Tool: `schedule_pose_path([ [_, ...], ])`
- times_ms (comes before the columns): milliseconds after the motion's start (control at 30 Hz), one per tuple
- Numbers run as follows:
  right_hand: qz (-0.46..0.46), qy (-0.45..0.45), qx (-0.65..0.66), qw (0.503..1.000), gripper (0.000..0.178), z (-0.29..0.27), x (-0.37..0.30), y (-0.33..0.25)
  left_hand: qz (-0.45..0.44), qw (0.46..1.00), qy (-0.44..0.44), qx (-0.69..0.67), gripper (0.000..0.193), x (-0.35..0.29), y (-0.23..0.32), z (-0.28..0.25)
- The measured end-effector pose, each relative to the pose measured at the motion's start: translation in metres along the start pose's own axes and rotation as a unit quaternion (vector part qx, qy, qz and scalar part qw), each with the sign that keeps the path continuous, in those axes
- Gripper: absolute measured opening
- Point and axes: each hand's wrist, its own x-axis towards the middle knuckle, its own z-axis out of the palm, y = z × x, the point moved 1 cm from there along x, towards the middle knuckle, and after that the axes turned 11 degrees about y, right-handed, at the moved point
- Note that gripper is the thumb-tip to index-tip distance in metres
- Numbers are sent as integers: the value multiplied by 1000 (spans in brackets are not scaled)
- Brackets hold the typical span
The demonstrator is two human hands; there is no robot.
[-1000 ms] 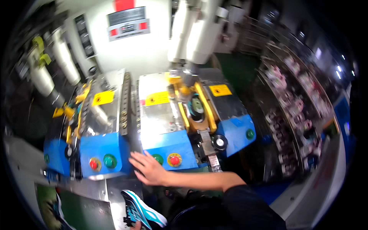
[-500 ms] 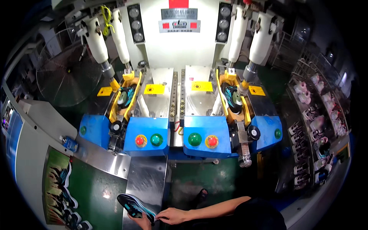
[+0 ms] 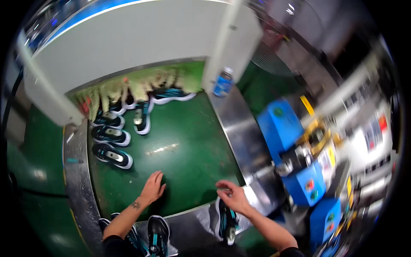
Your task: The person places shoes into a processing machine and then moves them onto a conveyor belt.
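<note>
My left hand [image 3: 153, 188] hovers over a green work surface [image 3: 188, 150], its fingers stretched out and nothing in them. To the right, my right hand [image 3: 233, 197] is above one end of a black-and-teal sneaker [image 3: 226, 220]; its thumb and fingers look apart, and whether they touch the shoe is unclear. That sneaker is on a metal ledge [image 3: 188, 218] along the near edge. Another black sneaker with teal laces [image 3: 159, 235] is at the bottom, close to my left forearm, which partly covers further dark shoes [image 3: 133, 240].
Several similar sneakers [image 3: 112, 135] lie at the far left, before a fringed strip curtain [image 3: 141, 90]. A blue-labelled bottle [image 3: 223, 82] stands on the metal strip by a grey post. Blue machine housings [image 3: 280, 126] with red and green buttons rise at the right.
My view has swung left from the machine to the green surface. Earlier both hands were on a sneaker; now my left hand is away from any shoe and my right is over one.
</note>
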Motion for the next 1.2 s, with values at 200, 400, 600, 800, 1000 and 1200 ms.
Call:
schedule_pose_path([
  [200, -589, -208, -297, 722, 86, 156, 255, -150, -4, 995, 62, 74, 58, -69, -107, -27],
  [400, -647, -177, -470, 574, 47, 329, 365, -146, 15, 997, 61, -36, 52, -45, -117, -24],
  [600, -738, -172, -343, 555, 40, 310, 311, -121, -19, 995, 97, -23, 45, -56, -117, -32],
  [800, -336, -92, -260, 900, 63, 93, 80, -79, -134, 981, 130, -50, 50, -51, -86, -28],
  [1000, -456, -212, -230, 833, 63, -16, -15, -161, -403, 585, -369, -600, 93, 9, 96, -95],
  [1200, -97, -2, 318, 943, 79, -41, -133, -84, -277, 612, -110, -733, 70, -26, 155, -124],
])
